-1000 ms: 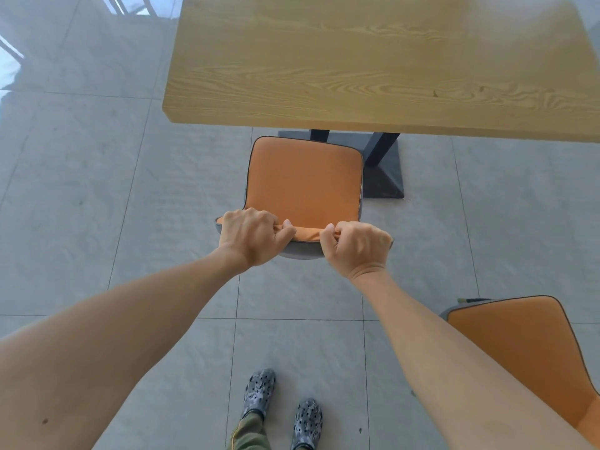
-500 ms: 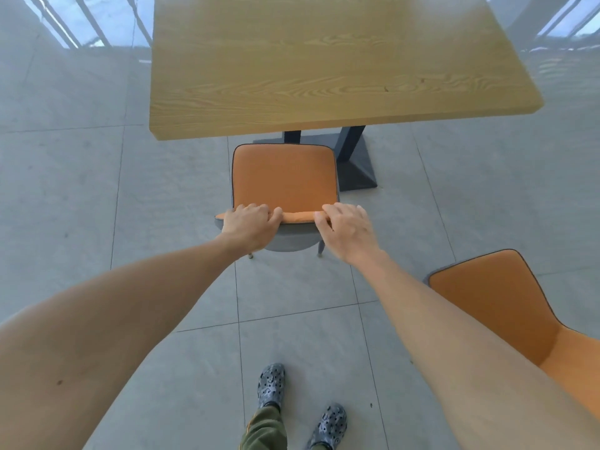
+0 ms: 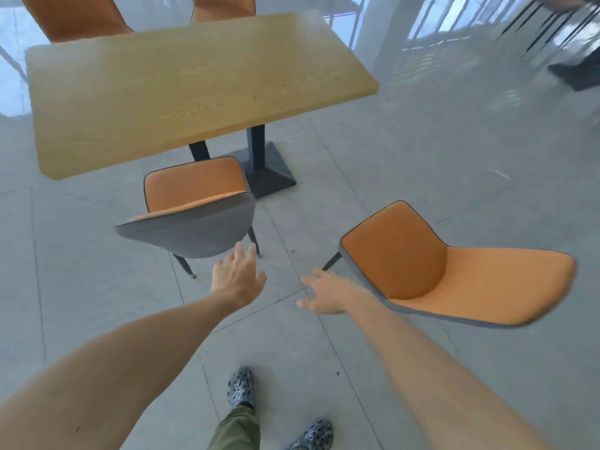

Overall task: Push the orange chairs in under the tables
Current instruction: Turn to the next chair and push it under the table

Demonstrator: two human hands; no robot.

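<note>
An orange chair (image 3: 191,203) with a grey back stands at the near edge of the wooden table (image 3: 181,86), its seat front just under the tabletop. My left hand (image 3: 237,277) hangs open just behind its backrest, touching nothing. A second orange chair (image 3: 454,271) stands out on the floor to the right, turned sideways and away from the table. My right hand (image 3: 328,293) is open, fingers spread, close to that chair's left edge and apart from it.
Two more orange chairs (image 3: 74,17) stand at the table's far side. The table's black pedestal base (image 3: 269,173) sits right of the first chair. Dark furniture legs (image 3: 571,53) show at the top right. My feet in grey clogs (image 3: 240,389) are on the tiled floor.
Both hands have let go of the first chair's backrest and opened. I have stepped back and turned right, so the second chair now lies closer to my right hand.
</note>
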